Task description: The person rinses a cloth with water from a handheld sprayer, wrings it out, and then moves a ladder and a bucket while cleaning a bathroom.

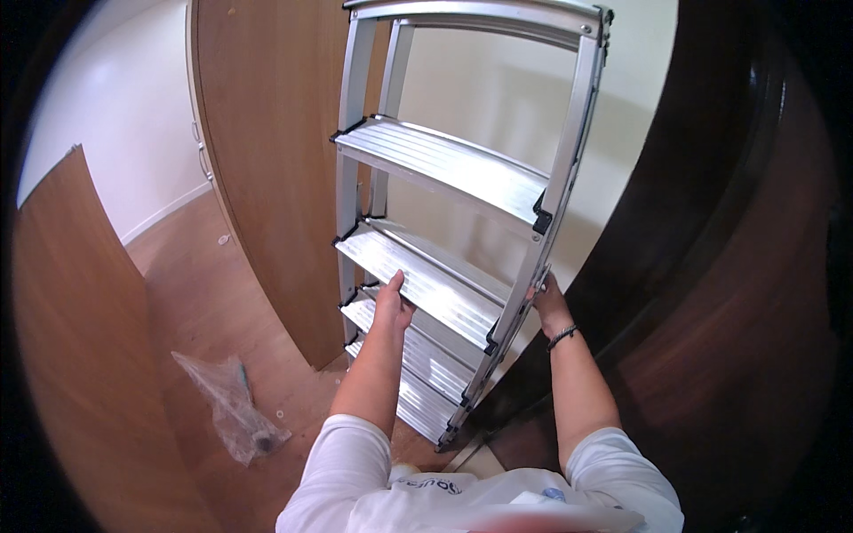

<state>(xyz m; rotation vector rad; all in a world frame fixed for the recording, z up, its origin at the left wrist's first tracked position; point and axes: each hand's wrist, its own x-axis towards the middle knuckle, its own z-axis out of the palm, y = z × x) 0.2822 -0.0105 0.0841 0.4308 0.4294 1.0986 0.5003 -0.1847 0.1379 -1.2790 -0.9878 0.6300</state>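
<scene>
An aluminium stepladder (443, 166) with wide ribbed treads and black plastic corner pieces stands upright before me. My left hand (394, 300) grips the front edge of one of its middle treads, thumb on top and fingers underneath. At the ladder's right side rail, my right hand (548, 300) is closed around the edge, its fingers partly hidden behind the rail. A dark braided bracelet (562, 338) circles my right wrist.
A wooden cabinet panel (266, 166) rises just left of the ladder, and another wooden panel (80, 300) stands further left. A clear plastic bag (233, 410) lies on the floor. A dark wooden door or panel (720, 266) is on the right.
</scene>
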